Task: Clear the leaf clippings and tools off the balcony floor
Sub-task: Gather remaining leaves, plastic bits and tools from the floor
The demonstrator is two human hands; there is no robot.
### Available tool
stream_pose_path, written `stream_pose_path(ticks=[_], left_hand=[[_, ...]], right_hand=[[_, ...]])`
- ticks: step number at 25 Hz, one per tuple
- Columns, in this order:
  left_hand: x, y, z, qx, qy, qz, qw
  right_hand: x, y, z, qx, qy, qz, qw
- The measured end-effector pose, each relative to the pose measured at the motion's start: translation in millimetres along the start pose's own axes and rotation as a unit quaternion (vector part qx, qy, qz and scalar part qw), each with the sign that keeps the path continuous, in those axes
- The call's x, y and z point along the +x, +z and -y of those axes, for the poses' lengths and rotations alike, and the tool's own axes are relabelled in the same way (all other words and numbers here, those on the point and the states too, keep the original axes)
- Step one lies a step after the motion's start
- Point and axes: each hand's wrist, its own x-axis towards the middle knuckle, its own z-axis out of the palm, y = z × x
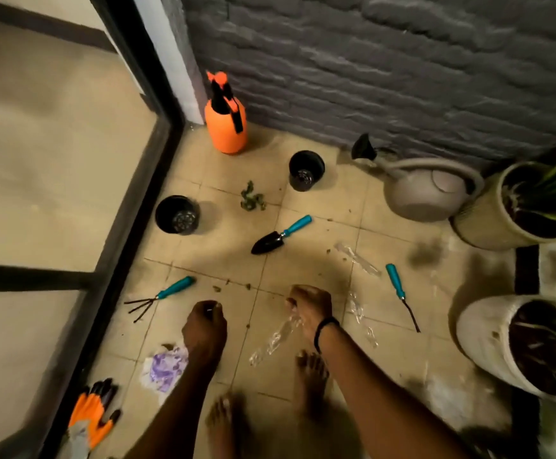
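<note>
While tools litter the balcony floor (pixel 329 233), I gather.
Right hand (pixel 311 306) pinches clear plastic wrap (pixel 276 336); left hand (pixel 205 321) curled, contents unclear. Leaf clippings (pixel 252 197) lie at twelve o'clock, beyond the trowel (pixel 281 235). My bare feet (pixel 313 372) could tread on the hand rake (pixel 170 289) at ten o'clock.

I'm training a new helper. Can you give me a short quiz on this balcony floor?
1. True or false: the orange plastic pump sprayer lies tipped over.
2. How many teal-handled garden tools lie on the beige tiled floor?
3. The right hand grips: A) an orange glove, B) a crumpled clear plastic strip, C) a grey watering can.
Key: 1 false, the sprayer stands upright; 2 three: black trowel, pronged rake, thin weeder; 3 B.
</note>
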Motion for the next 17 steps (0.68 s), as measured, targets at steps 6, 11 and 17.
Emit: stream_pose_path(ticks=[6,11,17], left_hand=[[115,101,-62,0.026,0.11,0.019,0.993],[247,204,-84,0.014,0.191,-0.048,0.98],[404,234,-83,0.03,0.382,-0.039,0.923]], right_hand=[[158,5,43,0.028,-0.041,-0.051,0.997],[288,19,49,-0.14,-0.19,-0.149,0.96],[360,128,91,-0.386,-0.395,0.015,0.833]])
